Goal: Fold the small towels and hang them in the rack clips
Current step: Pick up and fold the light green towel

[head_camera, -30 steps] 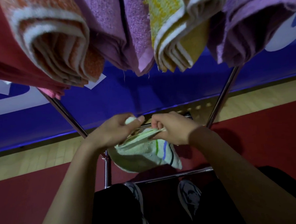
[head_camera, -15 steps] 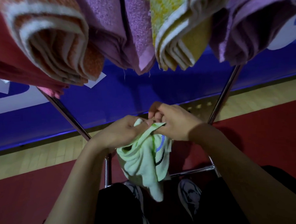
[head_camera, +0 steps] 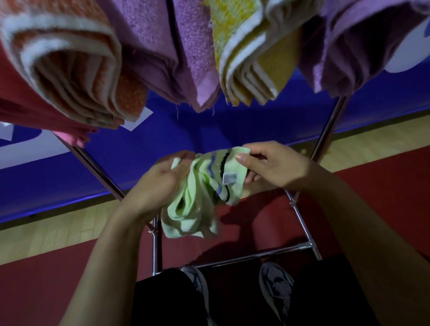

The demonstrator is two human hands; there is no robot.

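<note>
A pale green towel [head_camera: 201, 196] is held bunched between both hands, its long axis hanging downward, label side apparently facing the camera. The left hand [head_camera: 159, 181] grips its left edge; the right hand [head_camera: 272, 167] pinches the top corner, below folded towels [head_camera: 247, 47] on the rack [head_camera: 300, 213].

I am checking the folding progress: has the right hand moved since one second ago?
Yes. The right hand, pinching the green towel, has shifted rightward, toward the rack's right leg, and away from the left hand.
</note>
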